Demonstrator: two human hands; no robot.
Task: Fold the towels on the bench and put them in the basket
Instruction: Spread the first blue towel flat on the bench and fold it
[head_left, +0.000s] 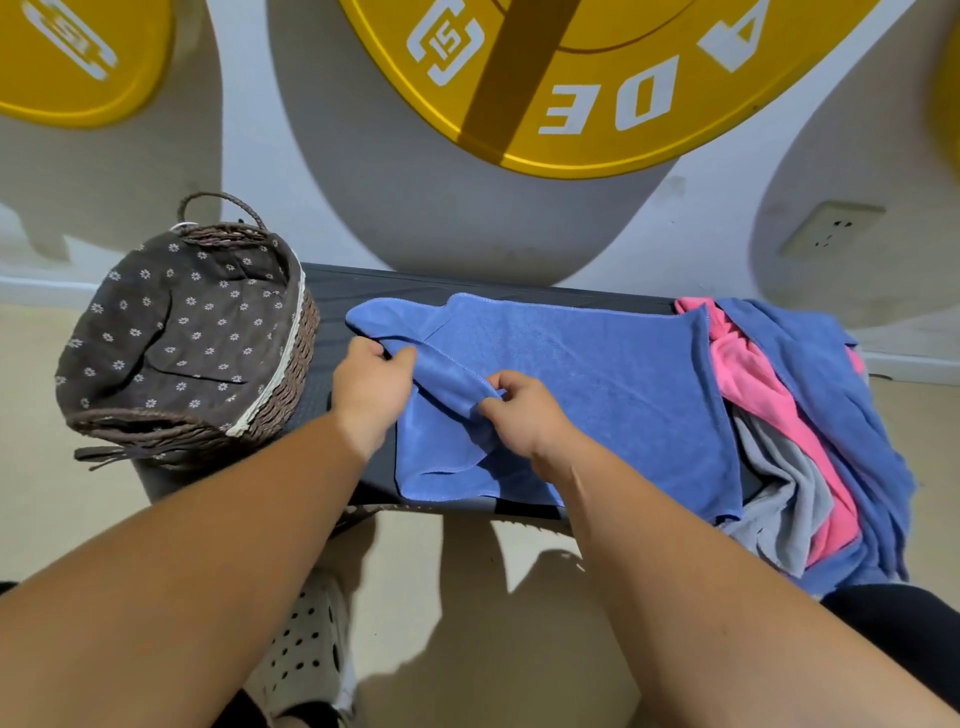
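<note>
On the bench (358, 293), blue towel (597, 374) lies half-folded.

Big round yellow weight plates (597, 119) up against the white wall (701, 234), white wall socket (831, 228) off right, perforated white clog (306, 654) on the beige floor (441, 623).

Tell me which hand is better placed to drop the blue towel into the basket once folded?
Probably the left. The left hand grips the towel on the side next to the basket, at the left end of the bench. The right hand pinches it farther away.
</note>
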